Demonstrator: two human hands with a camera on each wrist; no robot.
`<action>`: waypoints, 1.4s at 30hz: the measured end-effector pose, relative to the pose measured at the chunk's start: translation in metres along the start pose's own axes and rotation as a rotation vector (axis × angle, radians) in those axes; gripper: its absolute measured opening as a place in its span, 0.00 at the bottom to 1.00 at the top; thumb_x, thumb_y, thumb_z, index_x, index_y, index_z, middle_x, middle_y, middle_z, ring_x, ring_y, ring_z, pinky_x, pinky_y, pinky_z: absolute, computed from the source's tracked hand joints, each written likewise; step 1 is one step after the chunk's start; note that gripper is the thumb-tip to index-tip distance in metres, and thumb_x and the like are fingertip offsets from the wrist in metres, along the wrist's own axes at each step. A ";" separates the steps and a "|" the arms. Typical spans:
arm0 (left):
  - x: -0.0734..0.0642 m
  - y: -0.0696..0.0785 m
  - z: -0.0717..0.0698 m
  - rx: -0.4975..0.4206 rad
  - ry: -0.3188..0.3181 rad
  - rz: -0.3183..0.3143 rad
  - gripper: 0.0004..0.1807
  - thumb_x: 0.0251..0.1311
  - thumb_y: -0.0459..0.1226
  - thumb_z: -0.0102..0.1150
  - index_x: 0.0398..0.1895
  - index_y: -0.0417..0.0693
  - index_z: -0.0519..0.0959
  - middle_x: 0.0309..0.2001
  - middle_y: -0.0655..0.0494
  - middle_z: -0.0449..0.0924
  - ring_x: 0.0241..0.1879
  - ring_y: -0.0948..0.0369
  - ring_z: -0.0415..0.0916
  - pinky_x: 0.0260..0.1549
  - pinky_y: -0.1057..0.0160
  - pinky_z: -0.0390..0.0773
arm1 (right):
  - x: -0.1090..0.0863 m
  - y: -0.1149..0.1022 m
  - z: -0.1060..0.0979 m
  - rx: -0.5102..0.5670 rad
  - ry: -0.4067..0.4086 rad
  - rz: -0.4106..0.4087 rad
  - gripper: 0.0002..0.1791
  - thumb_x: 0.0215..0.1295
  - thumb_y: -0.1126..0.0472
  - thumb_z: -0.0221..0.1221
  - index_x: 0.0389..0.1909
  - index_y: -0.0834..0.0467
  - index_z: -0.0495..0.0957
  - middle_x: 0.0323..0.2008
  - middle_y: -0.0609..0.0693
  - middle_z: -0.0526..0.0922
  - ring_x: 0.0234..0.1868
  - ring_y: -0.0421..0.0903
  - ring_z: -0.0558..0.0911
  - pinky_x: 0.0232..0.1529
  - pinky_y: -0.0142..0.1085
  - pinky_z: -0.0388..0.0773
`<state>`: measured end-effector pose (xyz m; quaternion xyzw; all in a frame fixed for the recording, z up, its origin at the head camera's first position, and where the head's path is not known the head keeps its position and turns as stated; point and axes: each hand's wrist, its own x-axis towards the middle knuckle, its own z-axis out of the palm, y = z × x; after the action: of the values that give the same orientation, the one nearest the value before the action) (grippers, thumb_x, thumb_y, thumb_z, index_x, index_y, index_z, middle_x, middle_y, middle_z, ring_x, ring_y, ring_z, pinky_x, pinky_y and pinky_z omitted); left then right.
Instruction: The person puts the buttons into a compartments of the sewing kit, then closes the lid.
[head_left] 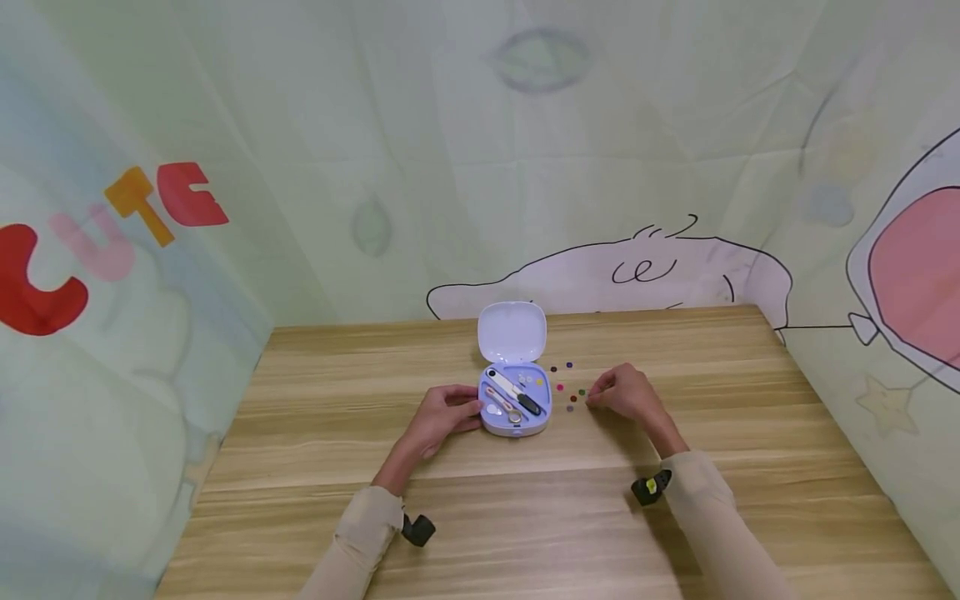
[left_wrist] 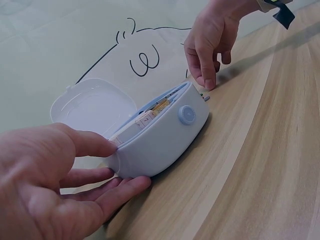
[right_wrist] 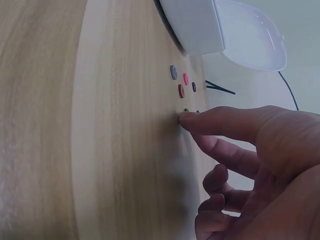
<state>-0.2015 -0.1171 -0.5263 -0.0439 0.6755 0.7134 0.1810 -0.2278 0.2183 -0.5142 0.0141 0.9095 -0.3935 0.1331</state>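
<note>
Pink button (right_wrist: 185, 79), hidden from left wrist

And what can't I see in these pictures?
- Head view: any holes in the pink button, too small.
- Left wrist view: most of the inside of the case, behind its wall.
- Right wrist view: anything the right hand holds, hidden by the hand itself; case cut by top edge.

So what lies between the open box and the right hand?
Small round buttons, pink, red and green among them, lie on the tabletop, as the head view shows.
</note>
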 end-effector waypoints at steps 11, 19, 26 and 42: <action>-0.001 0.001 0.000 0.007 -0.005 0.003 0.19 0.71 0.24 0.59 0.63 0.25 0.74 0.55 0.34 0.77 0.48 0.52 0.83 0.50 0.55 0.88 | -0.002 -0.003 -0.003 0.057 -0.057 0.021 0.04 0.64 0.62 0.69 0.32 0.58 0.88 0.33 0.51 0.84 0.35 0.48 0.75 0.35 0.36 0.72; 0.001 0.000 0.000 0.007 -0.003 0.005 0.19 0.71 0.24 0.59 0.63 0.25 0.74 0.55 0.33 0.77 0.47 0.53 0.83 0.50 0.54 0.88 | -0.001 -0.007 -0.009 0.063 -0.068 -0.014 0.05 0.66 0.61 0.68 0.35 0.59 0.87 0.35 0.52 0.81 0.38 0.48 0.74 0.37 0.36 0.72; 0.001 -0.001 -0.001 0.003 -0.004 0.006 0.19 0.71 0.24 0.59 0.63 0.25 0.74 0.55 0.34 0.77 0.47 0.53 0.83 0.50 0.55 0.88 | 0.000 -0.017 -0.012 0.069 -0.073 -0.056 0.06 0.66 0.58 0.68 0.35 0.57 0.88 0.37 0.52 0.81 0.40 0.50 0.74 0.38 0.38 0.71; 0.000 0.001 0.000 -0.002 0.002 0.001 0.19 0.71 0.24 0.59 0.63 0.26 0.74 0.55 0.34 0.77 0.47 0.53 0.82 0.51 0.54 0.87 | 0.000 -0.064 -0.009 0.075 -0.061 -0.085 0.07 0.66 0.56 0.68 0.33 0.55 0.88 0.37 0.52 0.79 0.42 0.52 0.72 0.36 0.40 0.69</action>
<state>-0.2013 -0.1169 -0.5253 -0.0446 0.6752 0.7140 0.1799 -0.2383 0.1805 -0.4623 -0.0314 0.8894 -0.4329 0.1433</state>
